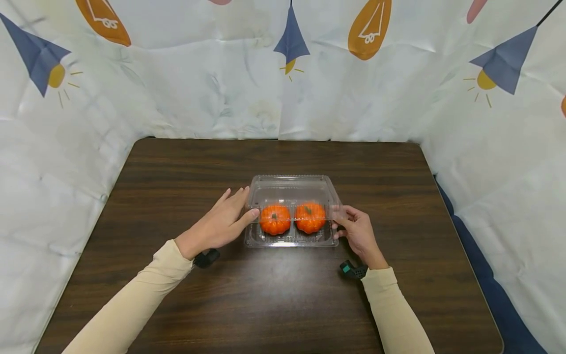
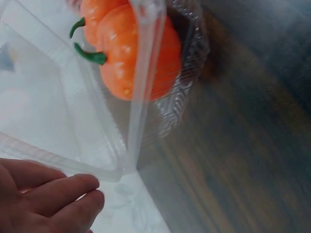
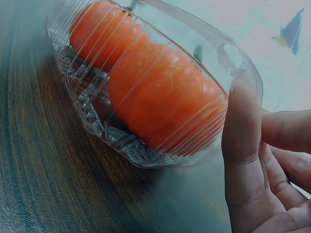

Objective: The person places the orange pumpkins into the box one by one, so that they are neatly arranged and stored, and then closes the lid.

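Observation:
On the table lies a clear plastic clamshell container [image 1: 292,241], its lid [image 1: 289,189] tilted up over the base. Two small orange pumpkins, a left one [image 1: 275,220] and a right one [image 1: 310,217], sit side by side inside, each with a green stem. My right hand [image 1: 355,228] pinches the lid's right front edge between thumb [image 3: 241,121] and fingers. At the lid's left side, my left hand [image 1: 225,219] has its fingers extended, with the thumb tip right at the rim. In the left wrist view, its fingertips [image 2: 87,184] come close to the lid's corner.
The dark wood-grain table [image 1: 283,305] extends around the container on every side. Behind and beside it hangs a white cloth [image 1: 177,98] printed with lamps and bulbs. Dark blue fabric [image 1: 482,265] shows past the table's right edge. Each wrist wears a black strap device.

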`<state>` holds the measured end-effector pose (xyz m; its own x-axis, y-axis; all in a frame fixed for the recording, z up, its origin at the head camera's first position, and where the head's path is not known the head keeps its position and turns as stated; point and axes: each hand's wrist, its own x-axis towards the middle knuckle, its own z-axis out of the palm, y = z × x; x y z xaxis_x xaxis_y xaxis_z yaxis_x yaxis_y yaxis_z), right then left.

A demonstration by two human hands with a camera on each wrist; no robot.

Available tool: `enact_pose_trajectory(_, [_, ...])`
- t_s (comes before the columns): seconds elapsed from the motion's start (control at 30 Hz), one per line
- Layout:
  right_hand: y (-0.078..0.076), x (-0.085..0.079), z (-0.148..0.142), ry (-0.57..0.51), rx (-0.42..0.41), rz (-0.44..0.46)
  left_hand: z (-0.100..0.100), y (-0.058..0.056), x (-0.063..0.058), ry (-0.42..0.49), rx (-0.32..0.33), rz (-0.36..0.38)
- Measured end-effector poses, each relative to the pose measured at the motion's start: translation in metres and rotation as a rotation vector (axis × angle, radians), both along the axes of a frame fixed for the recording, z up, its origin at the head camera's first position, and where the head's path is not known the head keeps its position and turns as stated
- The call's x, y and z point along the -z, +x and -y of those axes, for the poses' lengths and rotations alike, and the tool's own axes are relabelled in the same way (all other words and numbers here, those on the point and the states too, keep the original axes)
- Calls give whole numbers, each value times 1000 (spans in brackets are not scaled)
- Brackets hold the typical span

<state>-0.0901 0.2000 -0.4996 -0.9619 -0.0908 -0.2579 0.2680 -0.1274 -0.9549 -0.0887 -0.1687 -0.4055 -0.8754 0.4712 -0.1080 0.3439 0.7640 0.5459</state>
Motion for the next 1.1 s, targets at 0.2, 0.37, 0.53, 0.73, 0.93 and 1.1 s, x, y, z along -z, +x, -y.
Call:
enact_pose_trajectory(0.2, [-1, 0, 0, -24, -14, 0, -1, 10, 10, -14, -12, -65])
enact_pose_trajectory(0.37, [-2, -1, 0, -20, -19, 4, -1, 18, 22, -29, -25, -100])
enact_pose_trajectory(0.53, [-3, -2, 1, -22, -2, 8, -1, 23, 35, -40, -32, -133])
enact_pose_trajectory(0.73, [-2, -2, 3, -8, 26, 34, -3, 28, 48, -61, -33, -191])
enact_pose_trajectory(0.93, [0, -2, 4, 7, 11, 56, -3, 31, 58, -77, -40, -250])
enact_pose_trajectory(1.1, [3, -3, 2, 14, -8, 76, -2, 33, 62, -83, -45, -275])
